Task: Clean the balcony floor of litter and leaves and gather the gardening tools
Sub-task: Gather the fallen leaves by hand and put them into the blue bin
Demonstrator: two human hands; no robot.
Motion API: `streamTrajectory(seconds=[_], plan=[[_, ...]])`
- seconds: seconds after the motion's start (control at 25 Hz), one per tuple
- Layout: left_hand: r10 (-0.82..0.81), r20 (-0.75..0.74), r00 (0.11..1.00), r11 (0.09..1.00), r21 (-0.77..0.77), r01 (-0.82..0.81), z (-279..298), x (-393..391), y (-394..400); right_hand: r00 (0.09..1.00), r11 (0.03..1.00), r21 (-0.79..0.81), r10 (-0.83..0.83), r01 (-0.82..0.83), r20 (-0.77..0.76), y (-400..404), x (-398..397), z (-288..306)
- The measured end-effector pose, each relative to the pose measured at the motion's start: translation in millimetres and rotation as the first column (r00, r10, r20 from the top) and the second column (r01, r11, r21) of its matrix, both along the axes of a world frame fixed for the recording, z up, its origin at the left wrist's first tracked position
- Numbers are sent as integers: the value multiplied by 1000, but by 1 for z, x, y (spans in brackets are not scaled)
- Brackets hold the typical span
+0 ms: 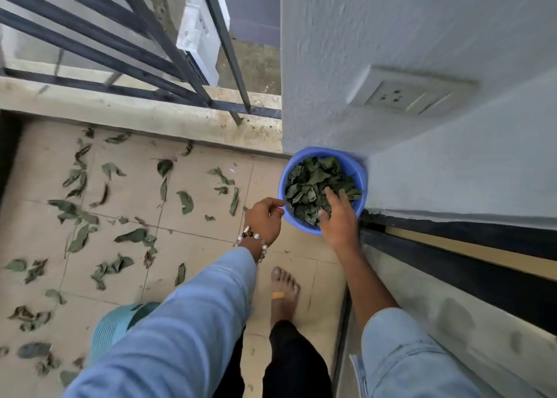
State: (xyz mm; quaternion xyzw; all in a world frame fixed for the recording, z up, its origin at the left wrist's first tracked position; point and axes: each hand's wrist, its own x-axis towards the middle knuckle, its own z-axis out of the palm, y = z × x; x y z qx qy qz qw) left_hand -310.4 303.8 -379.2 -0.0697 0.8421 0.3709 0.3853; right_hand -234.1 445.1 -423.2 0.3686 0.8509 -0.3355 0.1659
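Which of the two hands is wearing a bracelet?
The left hand, curled at the blue tub's rim, has a beaded bracelet at its wrist. The right hand, resting on the leaves inside, is bare.

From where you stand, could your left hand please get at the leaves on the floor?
Probably yes: the left hand is at the tub's rim, and bare tiles lie between it and the nearest leaves.

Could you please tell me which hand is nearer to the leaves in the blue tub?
Right. The right hand rests on the leaves inside the blue tub; the left hand is beside its rim.
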Motion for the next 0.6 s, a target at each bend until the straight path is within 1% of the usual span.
streamTrajectory(seconds=[0.04,0.12,0.24,0.36,0.44,0.52,0.6], plan=[[14,5,1000,1000,-7,-14,23,2,-1,999,999,-10,-40,40,-28,-3,3,24],[60,6,998,998,10,-60,79,6,-7,995,998,-18,-61,59,-79,-12,8,85],[95,-47,994,995,39,-93,159,17,-30,991,1000,-19,-17,14,-133,-34,10,176],[166,-129,978,986,51,-161,223,23,-64,982,991,-2,130,-131,-138,-62,-1,245],[207,-201,957,978,18,-208,267,28,-98,951,967,11,252,-255,-179,-90,-10,291],[248,-266,932,964,-33,-266,299,37,-138,909,927,31,372,-373,-190,-122,-16,324],[318,-295,901,935,-61,-350,323,51,-179,842,858,70,514,-510,-163,-159,-20,346]])
